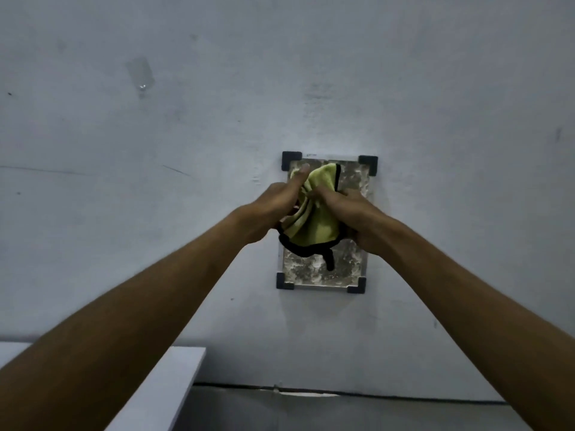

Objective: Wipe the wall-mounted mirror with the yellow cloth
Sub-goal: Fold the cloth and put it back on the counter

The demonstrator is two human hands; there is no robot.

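Observation:
A small rectangular mirror (314, 272) hangs on the pale wall, held by black corner brackets; its glass looks blotchy and smeared. In front of it is the yellow cloth (320, 223) with a black edge, bunched up between both hands. My left hand (280, 209) grips the cloth's left side, with a finger stretched up toward the mirror's top left corner. My right hand (351, 216) is closed on the cloth's right side. A black strip of the hem dangles over the mirror's lower half. The hands and cloth hide the mirror's middle.
The grey-white wall (435, 104) fills most of the view, with a small clear hook or patch (141, 74) at the upper left. A white shelf or table edge (174, 387) juts in at the lower left. The floor line runs along the bottom.

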